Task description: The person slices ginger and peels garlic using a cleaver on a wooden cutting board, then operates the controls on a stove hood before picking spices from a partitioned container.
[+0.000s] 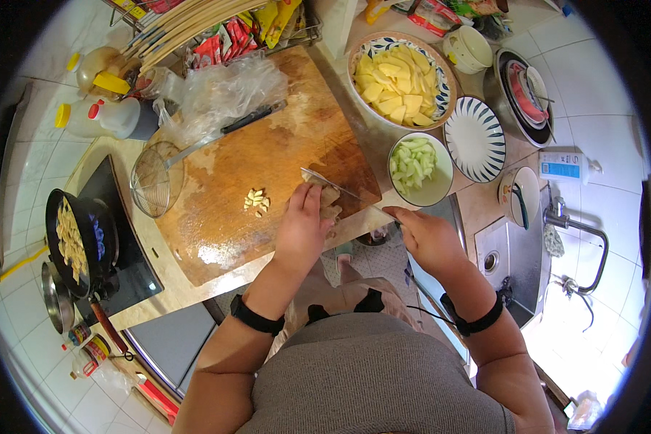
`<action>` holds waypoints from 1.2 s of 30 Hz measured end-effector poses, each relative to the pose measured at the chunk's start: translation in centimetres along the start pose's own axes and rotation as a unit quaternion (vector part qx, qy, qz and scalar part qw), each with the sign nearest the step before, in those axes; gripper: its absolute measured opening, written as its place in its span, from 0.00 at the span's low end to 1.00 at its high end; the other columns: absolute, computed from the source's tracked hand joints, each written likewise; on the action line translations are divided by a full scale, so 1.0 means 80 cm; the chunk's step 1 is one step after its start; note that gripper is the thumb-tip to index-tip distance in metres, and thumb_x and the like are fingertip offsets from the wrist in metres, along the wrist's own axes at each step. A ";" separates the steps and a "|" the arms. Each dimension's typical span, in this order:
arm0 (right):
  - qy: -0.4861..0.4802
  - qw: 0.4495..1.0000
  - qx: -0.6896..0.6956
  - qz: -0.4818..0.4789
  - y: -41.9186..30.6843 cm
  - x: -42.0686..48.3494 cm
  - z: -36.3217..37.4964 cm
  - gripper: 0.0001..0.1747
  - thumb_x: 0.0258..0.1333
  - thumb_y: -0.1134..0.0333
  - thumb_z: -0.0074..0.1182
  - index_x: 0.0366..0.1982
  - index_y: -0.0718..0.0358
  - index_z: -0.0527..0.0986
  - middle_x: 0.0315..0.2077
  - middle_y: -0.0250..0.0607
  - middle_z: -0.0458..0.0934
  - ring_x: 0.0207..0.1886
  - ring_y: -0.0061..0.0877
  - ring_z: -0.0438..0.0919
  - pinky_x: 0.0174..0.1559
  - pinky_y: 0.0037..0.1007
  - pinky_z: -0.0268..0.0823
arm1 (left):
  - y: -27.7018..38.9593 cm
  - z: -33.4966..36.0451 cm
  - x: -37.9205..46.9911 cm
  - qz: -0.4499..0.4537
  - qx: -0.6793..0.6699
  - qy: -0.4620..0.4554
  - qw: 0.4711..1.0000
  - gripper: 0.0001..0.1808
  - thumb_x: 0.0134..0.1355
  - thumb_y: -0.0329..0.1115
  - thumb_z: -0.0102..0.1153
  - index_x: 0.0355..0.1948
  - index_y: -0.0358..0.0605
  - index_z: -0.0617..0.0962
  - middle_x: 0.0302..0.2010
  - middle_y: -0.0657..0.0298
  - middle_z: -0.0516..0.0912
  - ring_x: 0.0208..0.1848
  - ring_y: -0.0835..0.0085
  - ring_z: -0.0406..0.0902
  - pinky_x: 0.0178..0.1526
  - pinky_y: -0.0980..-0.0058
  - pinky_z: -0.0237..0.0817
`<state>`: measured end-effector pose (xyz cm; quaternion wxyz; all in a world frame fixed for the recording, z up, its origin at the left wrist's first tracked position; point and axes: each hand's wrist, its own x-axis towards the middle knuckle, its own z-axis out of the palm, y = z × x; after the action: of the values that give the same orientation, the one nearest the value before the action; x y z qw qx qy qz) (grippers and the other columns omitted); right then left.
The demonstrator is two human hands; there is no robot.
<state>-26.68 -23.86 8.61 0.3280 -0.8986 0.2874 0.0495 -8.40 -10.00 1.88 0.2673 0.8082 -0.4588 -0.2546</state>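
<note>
My right hand (426, 234) grips the handle of a kitchen knife (342, 187), whose blade lies across pale brown food pieces (332, 205) near the right edge of a wooden cutting board (238, 173). What the food is, I cannot tell. Beside the blade, my left hand (302, 228) presses down on these pieces with bent fingers. A small pile of chopped pale yellow pieces (256, 202), looking like garlic, sits on the board left of my left hand. A wire skimmer (154, 179) rests at the board's left edge, near a crumpled clear plastic bag (222, 97).
A wok (89, 244) of food sits over a blue flame at left, its handle (108, 327) towards me. Right of the board are a bowl of sliced potatoes (355, 59), a bowl of green pieces (440, 187), an oval plate (474, 138) and a sink (521, 260).
</note>
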 end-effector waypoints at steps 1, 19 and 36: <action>-0.008 1.000 0.000 0.010 -0.001 0.001 -0.001 0.20 0.52 0.73 0.44 0.49 0.56 0.70 0.35 0.51 0.77 0.36 0.44 0.76 0.38 0.39 0.68 | 0.000 0.001 0.000 0.000 0.000 0.000 1.000 0.35 0.46 0.28 0.64 0.57 0.37 0.66 0.56 0.49 0.66 0.57 0.51 0.66 0.59 0.66 0.60; -0.120 0.988 -0.095 0.038 -0.014 0.034 0.005 0.21 0.52 0.72 0.42 0.51 0.61 0.67 0.32 0.51 0.76 0.36 0.45 0.77 0.36 0.40 0.68 | -0.009 0.011 -0.003 0.016 0.037 0.008 0.999 0.34 0.47 0.27 0.62 0.57 0.33 0.65 0.58 0.46 0.65 0.56 0.50 0.67 0.57 0.66 0.64; -0.111 0.990 -0.078 0.030 -0.028 0.041 0.009 0.25 0.50 0.75 0.42 0.54 0.62 0.64 0.33 0.51 0.76 0.38 0.45 0.76 0.39 0.39 0.68 | -0.007 0.008 0.000 0.020 0.047 -0.011 0.999 0.33 0.46 0.29 0.62 0.55 0.37 0.67 0.58 0.45 0.64 0.52 0.50 0.71 0.50 0.62 0.68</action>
<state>-22.64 -23.64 8.41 0.2846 -0.9015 0.2713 0.1810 -8.50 -9.92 1.02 0.2292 0.8078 -0.4889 -0.2364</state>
